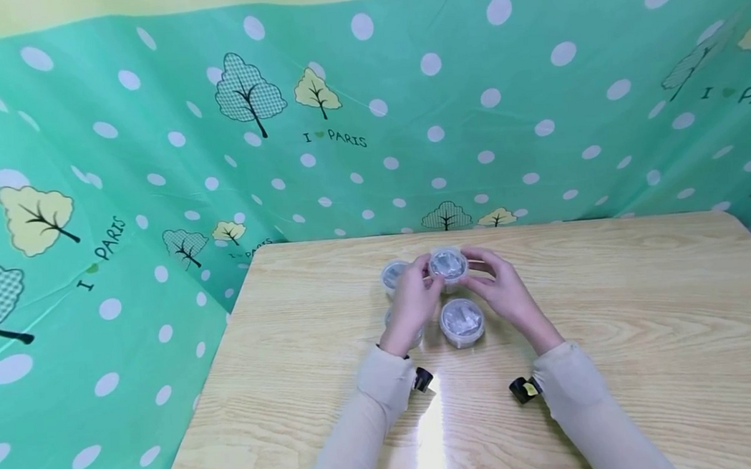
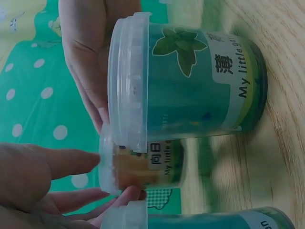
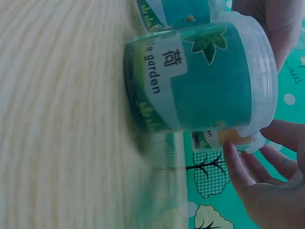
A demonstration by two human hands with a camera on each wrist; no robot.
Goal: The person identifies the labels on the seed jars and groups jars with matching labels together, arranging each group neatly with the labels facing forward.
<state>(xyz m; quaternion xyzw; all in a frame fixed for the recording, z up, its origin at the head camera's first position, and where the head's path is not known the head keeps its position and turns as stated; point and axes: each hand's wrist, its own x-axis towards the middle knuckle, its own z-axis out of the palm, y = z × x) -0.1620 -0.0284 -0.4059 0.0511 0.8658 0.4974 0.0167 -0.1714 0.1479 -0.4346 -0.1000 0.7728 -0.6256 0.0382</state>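
Note:
Both hands hold an orange-labelled clear plastic tub (image 1: 448, 266) with a lid, one from each side, and it looks slightly raised off the table. My left hand (image 1: 415, 300) grips its left side, thumb and fingers at the lid and wall. From the right, my right hand (image 1: 504, 287) pinches it with curled fingers. Closer to me stands a green-labelled tub (image 2: 190, 90) printed with a mint leaf, upright and lidded. Beside the left hand is another lidded tub (image 1: 392, 271). A fourth, green tub (image 2: 205, 222) is mostly hidden under the left wrist in the head view.
The tubs stand on a pale wood-grain table (image 1: 644, 304). A green dotted cloth (image 1: 356, 121) with printed trees hangs behind and at the sides. Black wrist devices (image 1: 523, 390) sit by the sleeves. A light reflection lies on the table's near part.

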